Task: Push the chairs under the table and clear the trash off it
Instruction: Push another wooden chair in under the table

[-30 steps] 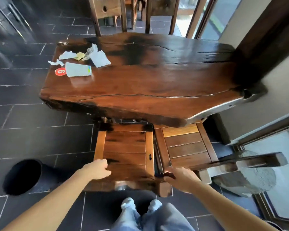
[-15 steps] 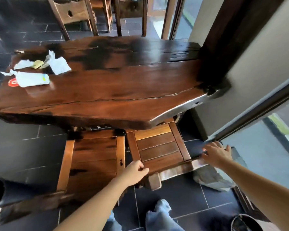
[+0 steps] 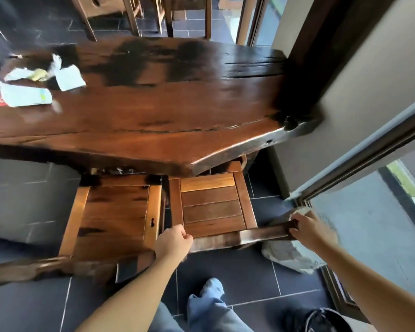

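Note:
A dark wooden slab table [image 3: 168, 111] fills the middle of the view. Two wooden chairs stand at its near edge with their seats partly under it. My left hand [image 3: 174, 243] grips the left end of the right chair's [image 3: 211, 204] backrest rail. My right hand [image 3: 309, 227] grips the rail's right end. The left chair [image 3: 115, 216] stands beside it, untouched. Crumpled paper trash [image 3: 67, 76] and a flat white wrapper [image 3: 25, 97] lie at the table's far left.
A pale stone [image 3: 288, 256] sits on the dark tile floor right of the right chair, by a glass door frame [image 3: 359, 161]. More chairs [image 3: 130, 13] stand beyond the table. A dark bin [image 3: 326, 319] is at the bottom right. My feet are below.
Both hands left the left chair and moved right onto the right chair's backrest rail. The view swung right, so the floor bin on the left dropped out of sight.

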Demonstrator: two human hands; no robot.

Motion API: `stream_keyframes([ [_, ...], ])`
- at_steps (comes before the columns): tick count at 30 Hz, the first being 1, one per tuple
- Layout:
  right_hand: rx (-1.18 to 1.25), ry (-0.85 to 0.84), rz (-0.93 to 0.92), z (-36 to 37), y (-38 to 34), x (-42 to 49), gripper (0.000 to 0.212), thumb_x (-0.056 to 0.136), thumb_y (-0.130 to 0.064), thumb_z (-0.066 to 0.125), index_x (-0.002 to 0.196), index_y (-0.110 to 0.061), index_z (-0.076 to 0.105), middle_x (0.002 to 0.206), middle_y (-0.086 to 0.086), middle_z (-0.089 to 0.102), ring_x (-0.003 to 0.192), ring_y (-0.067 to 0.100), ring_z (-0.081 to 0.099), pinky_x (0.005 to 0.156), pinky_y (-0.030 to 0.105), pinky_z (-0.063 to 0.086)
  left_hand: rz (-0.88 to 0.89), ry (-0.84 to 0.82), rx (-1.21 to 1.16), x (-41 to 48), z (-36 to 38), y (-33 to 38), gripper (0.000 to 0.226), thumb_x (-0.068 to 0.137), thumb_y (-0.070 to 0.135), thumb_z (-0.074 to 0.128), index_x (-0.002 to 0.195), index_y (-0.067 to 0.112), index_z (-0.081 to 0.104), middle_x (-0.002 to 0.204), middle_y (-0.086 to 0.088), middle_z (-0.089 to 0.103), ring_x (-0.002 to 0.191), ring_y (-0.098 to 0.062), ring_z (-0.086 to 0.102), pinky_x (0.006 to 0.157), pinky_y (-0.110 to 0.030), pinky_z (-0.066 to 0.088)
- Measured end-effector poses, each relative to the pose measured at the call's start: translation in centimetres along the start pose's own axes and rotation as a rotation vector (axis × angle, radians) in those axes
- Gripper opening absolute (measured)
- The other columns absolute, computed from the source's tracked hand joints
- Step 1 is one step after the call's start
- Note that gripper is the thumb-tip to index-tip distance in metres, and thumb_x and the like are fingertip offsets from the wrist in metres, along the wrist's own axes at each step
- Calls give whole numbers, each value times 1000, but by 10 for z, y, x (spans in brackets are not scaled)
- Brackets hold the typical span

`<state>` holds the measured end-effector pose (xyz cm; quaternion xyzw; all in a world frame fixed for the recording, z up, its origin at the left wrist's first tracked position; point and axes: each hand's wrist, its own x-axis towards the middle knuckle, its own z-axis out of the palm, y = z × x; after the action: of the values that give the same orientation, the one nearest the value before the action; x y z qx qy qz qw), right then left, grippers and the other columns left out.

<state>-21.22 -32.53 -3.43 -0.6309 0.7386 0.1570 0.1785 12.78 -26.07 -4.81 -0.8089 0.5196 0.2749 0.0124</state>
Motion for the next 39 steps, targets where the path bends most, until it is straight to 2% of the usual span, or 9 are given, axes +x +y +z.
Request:
stream_keyframes([
  [7,131,23,13,22,14,-14,36,84,-40,56,119,-34,49,119,1,41,104,28,53,75,35,49,35,65,47,2,4,2,17,90,40,53,78,28,54,73,10,56,65,-8,50,44,-17,27],
  [10,235,52,21,38,9,-13,46,83,-34,64,123,-20,46,123,11,37,111,36,44,92,44,43,45,76,39,0,4,0,18,89,41,55,76,28,54,71,11,57,63,-8,51,43,-16,28],
  [12,246,116,36,44,7,-8,46,83,-29,67,122,-16,46,124,15,38,110,39,42,96,47,38,51,94,28,0,3,2,18,89,40,55,75,29,53,70,12,55,63,-8,50,43,-16,27],
  [16,247,142,35,45,8,3,41,85,-28,64,120,-14,47,122,16,39,106,38,43,95,46,39,77,131,31,6,5,6,19,90,38,54,74,29,49,64,12,52,57,-7,47,42,-15,27],
  [19,217,104,52,36,5,10,40,88,-32,60,121,-15,44,122,15,38,108,36,44,94,43,40,91,138,61,17,5,6,19,90,38,55,73,29,50,63,11,54,56,-7,50,43,-15,36],
  [23,257,101,44,26,-5,14,39,89,-30,59,119,-14,41,122,15,36,110,37,43,95,45,40,118,159,84,32,-4,12,16,90,37,54,78,27,56,73,9,65,62,-10,56,48,-19,43],
  [29,302,83,73,28,-9,4,41,87,-24,62,120,-13,40,124,16,34,109,39,40,96,46,36,133,24,189,32,-7,4,25,94,32,45,105,26,66,101,2,71,91,-18,66,63,-24,46],
  [36,311,70,48,24,-9,2,39,87,-21,62,121,-15,42,124,14,35,108,38,40,96,44,36,165,-16,254,25,-1,2,27,96,26,40,107,19,64,99,0,69,89,-17,65,62,-23,43],
  [39,290,61,42,24,-5,5,39,87,-21,63,119,-14,42,124,13,34,110,37,39,95,45,37,201,-30,304,18,2,3,28,96,30,39,105,20,64,97,1,70,89,-17,66,68,-24,51],
])
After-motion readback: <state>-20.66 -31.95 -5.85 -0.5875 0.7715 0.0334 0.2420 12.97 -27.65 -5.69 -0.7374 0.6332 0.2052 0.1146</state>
